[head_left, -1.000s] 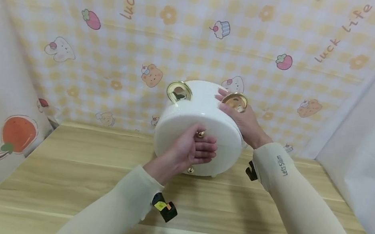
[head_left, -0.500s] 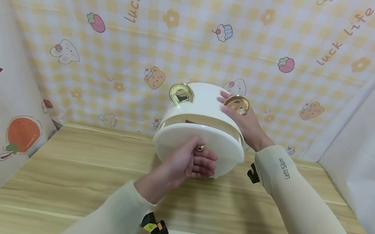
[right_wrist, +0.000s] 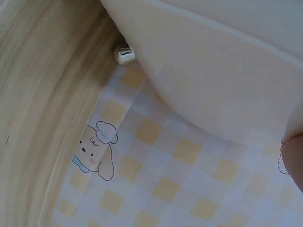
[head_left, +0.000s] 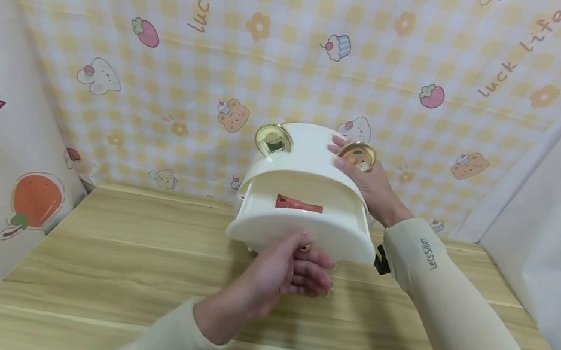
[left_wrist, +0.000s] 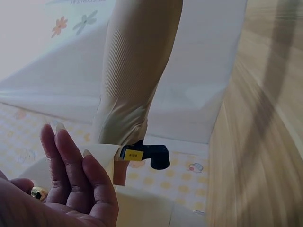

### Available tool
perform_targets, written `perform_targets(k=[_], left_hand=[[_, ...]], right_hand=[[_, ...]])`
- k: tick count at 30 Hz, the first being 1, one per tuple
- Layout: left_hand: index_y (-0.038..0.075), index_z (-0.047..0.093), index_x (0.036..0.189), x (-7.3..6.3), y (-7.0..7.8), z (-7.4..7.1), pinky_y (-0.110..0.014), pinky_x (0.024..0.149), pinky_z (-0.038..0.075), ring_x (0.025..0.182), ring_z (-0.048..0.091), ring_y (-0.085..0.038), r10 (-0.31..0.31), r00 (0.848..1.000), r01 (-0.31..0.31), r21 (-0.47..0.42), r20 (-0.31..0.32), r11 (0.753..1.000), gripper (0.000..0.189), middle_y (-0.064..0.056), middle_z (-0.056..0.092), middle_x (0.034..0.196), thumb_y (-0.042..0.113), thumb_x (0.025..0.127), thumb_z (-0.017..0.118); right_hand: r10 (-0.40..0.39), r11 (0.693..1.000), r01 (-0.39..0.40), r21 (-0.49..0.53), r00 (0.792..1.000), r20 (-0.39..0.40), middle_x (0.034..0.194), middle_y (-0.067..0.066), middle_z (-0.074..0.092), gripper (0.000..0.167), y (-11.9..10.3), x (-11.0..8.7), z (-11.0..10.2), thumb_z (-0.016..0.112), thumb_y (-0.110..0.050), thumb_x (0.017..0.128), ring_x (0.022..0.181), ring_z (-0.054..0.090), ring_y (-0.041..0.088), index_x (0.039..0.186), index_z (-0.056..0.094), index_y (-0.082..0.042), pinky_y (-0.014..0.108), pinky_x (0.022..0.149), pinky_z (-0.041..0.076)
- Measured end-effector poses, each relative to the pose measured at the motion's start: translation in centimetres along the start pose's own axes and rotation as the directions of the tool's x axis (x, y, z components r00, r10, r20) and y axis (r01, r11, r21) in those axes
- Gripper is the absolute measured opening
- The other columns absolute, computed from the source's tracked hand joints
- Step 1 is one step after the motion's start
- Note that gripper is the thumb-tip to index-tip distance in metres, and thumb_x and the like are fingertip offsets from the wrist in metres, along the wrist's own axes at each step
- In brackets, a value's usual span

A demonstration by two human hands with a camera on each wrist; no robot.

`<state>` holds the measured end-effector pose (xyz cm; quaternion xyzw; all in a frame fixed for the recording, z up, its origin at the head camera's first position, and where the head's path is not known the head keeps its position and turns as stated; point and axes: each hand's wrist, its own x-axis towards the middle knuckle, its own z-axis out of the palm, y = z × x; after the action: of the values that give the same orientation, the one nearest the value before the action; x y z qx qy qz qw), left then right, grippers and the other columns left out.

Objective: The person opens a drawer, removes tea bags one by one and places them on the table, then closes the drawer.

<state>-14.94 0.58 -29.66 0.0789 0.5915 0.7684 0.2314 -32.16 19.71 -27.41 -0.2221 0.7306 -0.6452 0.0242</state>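
A white round-topped box (head_left: 308,152) stands on the wooden table with its drawer (head_left: 257,225) pulled out toward me. My left hand (head_left: 279,274) pinches the drawer's small gold knob (head_left: 305,248) between thumb and index finger, and its other fingers extend to the right. In the left wrist view the same knob (left_wrist: 39,193) shows beside the thumb. Inside the drawer lies a flat red item (head_left: 299,204), partly hidden by the drawer front. My right hand (head_left: 371,185) grips the box's upper right side, around the right gold disc (head_left: 358,155).
A second gold disc (head_left: 273,139) sits on the box's upper left. In the right wrist view a gold foot (right_wrist: 125,55) shows under the box. Behind hangs a yellow checked cloth (head_left: 186,76); white sheets flank the wooden table (head_left: 135,274).
My left hand has drawn the drawer out by its knob, toward me and downward in view. The red item inside has come into sight. My right hand has kept its grip on the box.
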Motion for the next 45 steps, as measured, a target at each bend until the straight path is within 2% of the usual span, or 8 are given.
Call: perform_targets(k=[19,25,30,35,38,40,42,45], left_hand=[[-0.008,0.067,0.104,-2.0,-1.4,0.4,-0.027,0.075,0.056,0.072,0.071,-0.011,0.037,0.999,-0.036,-0.033,0.018,0.999,0.052,0.004,0.071,0.069,0.038,0.103,0.042],[-0.008,0.064,0.115,-1.9,-1.9,-0.4,-0.028,0.078,0.055,0.076,0.070,-0.010,0.048,0.990,-0.038,-0.081,0.131,0.996,0.059,0.007,0.072,0.073,0.043,0.105,0.036],[-0.011,0.056,0.132,-2.9,-2.0,-1.7,-0.028,0.081,0.054,0.081,0.069,-0.009,0.024,0.956,0.000,-0.082,0.291,0.997,0.072,0.007,0.074,0.081,0.049,0.107,0.026],[-0.010,0.066,0.118,-4.8,-1.0,-2.3,-0.030,0.080,0.058,0.077,0.071,-0.009,0.182,0.942,-0.219,0.106,0.283,0.970,0.060,-0.018,0.073,0.078,0.038,0.110,0.032],[-0.006,0.071,0.105,-5.7,0.1,-2.3,-0.033,0.075,0.059,0.072,0.071,-0.010,0.356,0.908,-0.402,0.226,0.220,0.887,0.044,-0.031,0.068,0.076,0.023,0.110,0.038],[-0.001,0.072,0.099,-5.9,1.0,-2.6,-0.030,0.071,0.059,0.071,0.069,-0.009,0.503,0.839,-0.544,0.357,0.206,0.760,0.033,-0.021,0.071,0.074,0.015,0.107,0.045],[0.004,0.074,0.093,-5.8,1.9,-3.1,-0.026,0.070,0.058,0.072,0.069,-0.007,0.659,0.719,-0.645,0.567,0.222,0.513,0.024,-0.010,0.073,0.075,0.012,0.103,0.053],[0.008,0.074,0.089,-5.0,3.2,-4.0,-0.019,0.069,0.056,0.074,0.066,-0.005,0.827,0.499,-0.595,0.797,0.261,0.108,0.013,0.001,0.073,0.079,0.010,0.097,0.064]], right_hand=[[-0.008,1.000,0.008,0.013,1.000,-0.010,0.152,0.005,0.054,0.047,0.2,0.1,0.0,0.065,-0.025,0.100,0.134,0.058,0.014,0.144,0.055,-0.012,0.019,0.096,0.054],[-0.017,1.000,0.017,-0.011,1.000,-0.009,0.151,0.004,0.055,0.047,0.1,0.0,0.0,0.065,-0.027,0.100,0.135,0.057,0.016,0.144,0.056,-0.014,0.020,0.097,0.054],[0.002,1.000,-0.002,0.001,1.000,-0.013,0.151,0.005,0.055,0.049,0.2,-0.1,0.1,0.065,-0.025,0.100,0.136,0.057,0.018,0.147,0.052,-0.017,0.022,0.097,0.054],[0.011,1.000,-0.011,-0.003,1.000,-0.017,0.151,0.004,0.055,0.050,0.3,-0.1,0.2,0.065,-0.027,0.100,0.136,0.057,0.018,0.147,0.052,-0.018,0.022,0.096,0.054],[0.013,1.000,-0.013,-0.006,1.000,-0.018,0.151,0.003,0.055,0.050,0.4,0.0,0.2,0.065,-0.027,0.100,0.135,0.057,0.018,0.147,0.052,-0.018,0.022,0.096,0.054],[0.010,1.000,-0.010,-0.016,1.000,-0.022,0.151,0.004,0.055,0.050,0.3,-0.1,0.1,0.065,-0.027,0.100,0.135,0.057,0.018,0.147,0.052,-0.018,0.021,0.097,0.054],[0.004,1.000,-0.005,-0.025,1.000,-0.027,0.151,0.004,0.055,0.049,0.3,-0.1,0.1,0.064,-0.026,0.100,0.136,0.056,0.017,0.147,0.052,-0.018,0.020,0.097,0.053],[0.001,0.999,-0.002,-0.039,1.000,-0.026,0.151,0.003,0.055,0.049,0.3,0.0,0.1,0.064,-0.027,0.100,0.137,0.055,0.017,0.147,0.052,-0.018,0.018,0.097,0.053]])
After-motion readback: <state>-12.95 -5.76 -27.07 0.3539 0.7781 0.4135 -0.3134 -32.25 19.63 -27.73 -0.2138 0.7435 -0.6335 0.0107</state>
